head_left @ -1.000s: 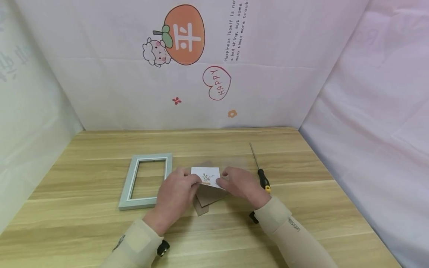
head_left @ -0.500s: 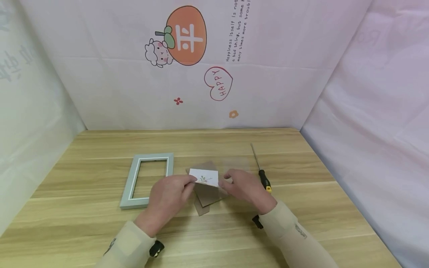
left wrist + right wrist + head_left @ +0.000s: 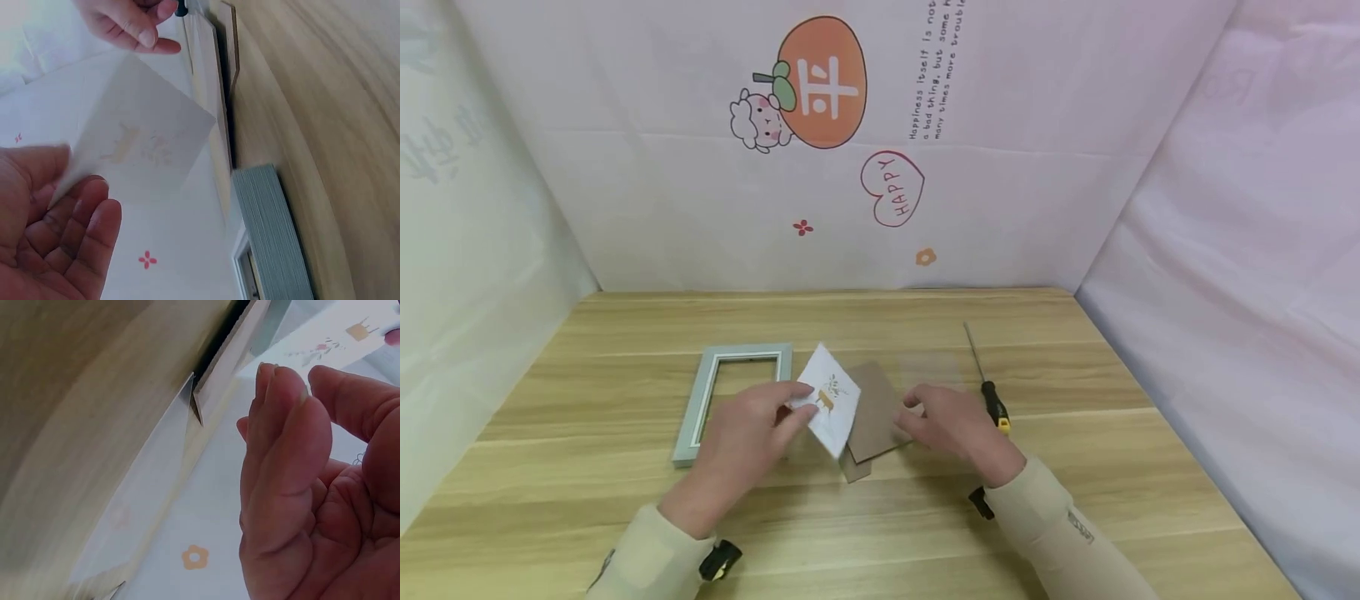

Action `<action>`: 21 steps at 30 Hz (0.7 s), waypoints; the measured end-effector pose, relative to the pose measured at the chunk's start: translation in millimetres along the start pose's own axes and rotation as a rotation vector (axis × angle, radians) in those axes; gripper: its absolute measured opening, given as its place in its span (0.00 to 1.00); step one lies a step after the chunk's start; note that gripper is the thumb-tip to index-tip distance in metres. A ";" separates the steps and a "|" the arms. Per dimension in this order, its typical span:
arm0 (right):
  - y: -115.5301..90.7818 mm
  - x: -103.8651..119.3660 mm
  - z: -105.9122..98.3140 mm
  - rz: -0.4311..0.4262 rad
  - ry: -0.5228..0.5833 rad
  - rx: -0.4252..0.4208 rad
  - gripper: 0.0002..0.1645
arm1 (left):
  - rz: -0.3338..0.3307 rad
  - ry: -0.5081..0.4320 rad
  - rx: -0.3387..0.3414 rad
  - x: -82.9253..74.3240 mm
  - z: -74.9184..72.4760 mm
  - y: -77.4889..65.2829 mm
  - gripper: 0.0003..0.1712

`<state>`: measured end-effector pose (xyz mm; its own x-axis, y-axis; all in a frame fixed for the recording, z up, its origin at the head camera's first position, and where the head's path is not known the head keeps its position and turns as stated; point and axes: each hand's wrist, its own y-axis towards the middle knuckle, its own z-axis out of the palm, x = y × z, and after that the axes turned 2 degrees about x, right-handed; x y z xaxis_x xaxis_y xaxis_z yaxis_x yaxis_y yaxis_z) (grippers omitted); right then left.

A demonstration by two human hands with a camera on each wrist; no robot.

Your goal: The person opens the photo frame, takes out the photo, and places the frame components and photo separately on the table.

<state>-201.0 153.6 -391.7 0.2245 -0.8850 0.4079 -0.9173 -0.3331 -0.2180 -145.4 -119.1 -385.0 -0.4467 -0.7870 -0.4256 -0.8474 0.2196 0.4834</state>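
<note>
My left hand (image 3: 741,437) pinches a white picture card (image 3: 842,408) by its edge, thumb on one side and fingers on the other. The card, printed with a plant and a tan pot, tilts above the table; in the left wrist view the card (image 3: 144,125) looks thin. Right of it, my right hand (image 3: 951,425) hovers with loosely bent fingers and nothing between them. Below lies a brown backing board (image 3: 876,412), its stand leg poking out underneath. A grey-green picture frame (image 3: 692,408) lies left, partly hidden by the left hand.
A clear sheet (image 3: 931,369) lies on the table behind the right hand. To its right is a screwdriver (image 3: 992,404) with a black and yellow handle. Printed white cloth (image 3: 1000,208) hangs at the back and sides of the wooden table (image 3: 1075,500).
The right hand has let go of the card. My left hand has drawn it leftward and turned it, uncovering more of the backing board.
</note>
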 end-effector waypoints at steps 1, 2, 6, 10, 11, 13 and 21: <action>0.1 0.8 0.5 -0.004 -0.002 0.002 0.27 | 0.007 0.012 -0.027 3.0 -2.4 -1.1 0.12; 0.1 1.8 0.8 -0.007 -0.002 0.004 0.27 | 0.013 0.022 -0.056 5.8 -4.7 -2.1 0.10; -0.4 4.2 1.5 -0.009 0.002 0.014 0.28 | 0.037 0.056 -0.155 16.1 -12.6 -5.7 0.08; -0.8 4.9 2.5 -0.014 -0.003 0.019 0.28 | -0.005 0.054 -0.181 21.8 -22.4 -8.9 0.15; -0.7 5.0 2.9 -0.018 -0.003 0.021 0.28 | -0.023 0.056 -0.181 23.1 -25.2 -9.6 0.16; -0.9 5.2 3.6 -0.021 -0.001 0.024 0.28 | -0.060 0.059 -0.190 25.4 -31.4 -10.9 0.19; -2.1 7.3 5.8 -0.021 0.006 0.034 0.26 | -0.167 0.074 -0.281 47.2 -58.7 -15.6 0.17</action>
<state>-195.5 146.0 -393.4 0.2413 -0.8758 0.4179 -0.9007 -0.3625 -0.2395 -136.5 -193.5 -367.7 -0.2777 -0.8405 -0.4653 -0.7906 -0.0752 0.6077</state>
